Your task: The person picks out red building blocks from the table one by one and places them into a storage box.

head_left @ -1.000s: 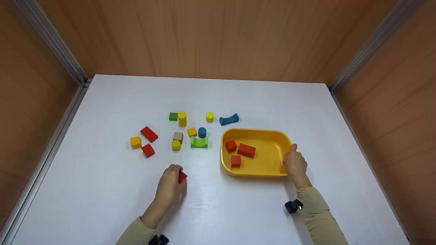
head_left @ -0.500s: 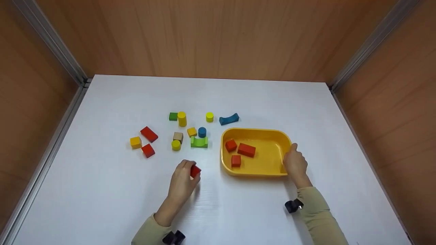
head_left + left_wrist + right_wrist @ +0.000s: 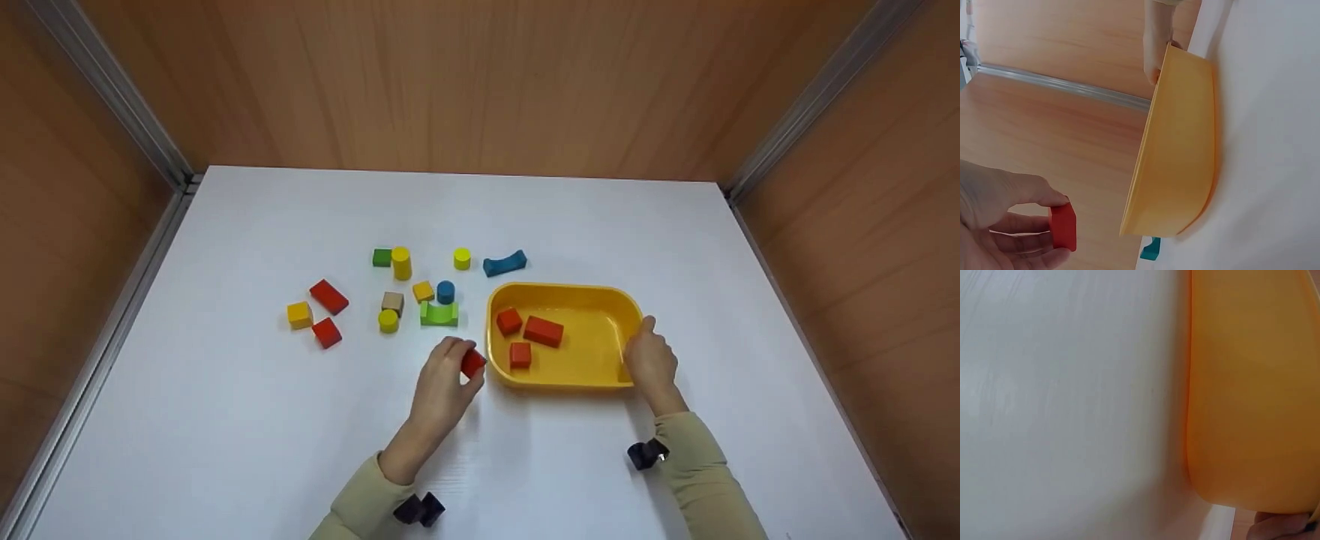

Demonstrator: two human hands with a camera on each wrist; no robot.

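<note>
While your left hand pinches a red block by the left rim of the yellow tray, its grip closed snugly, your right hand holds the tray's right end. Three red pieces already lie inside; two red leftovers remain left of the tray, among other-coloured shapes, so red looks roughly half gathered. Beyond the tray's left end sits a blue arch.

White table, smooth, with a soft sheen toward its near edge. Wood-grain back panel stands behind the far edge; similar left panel and right panel flank the sides. Grey metal posts rise near both far corners; metal rail follows the left edge.
</note>
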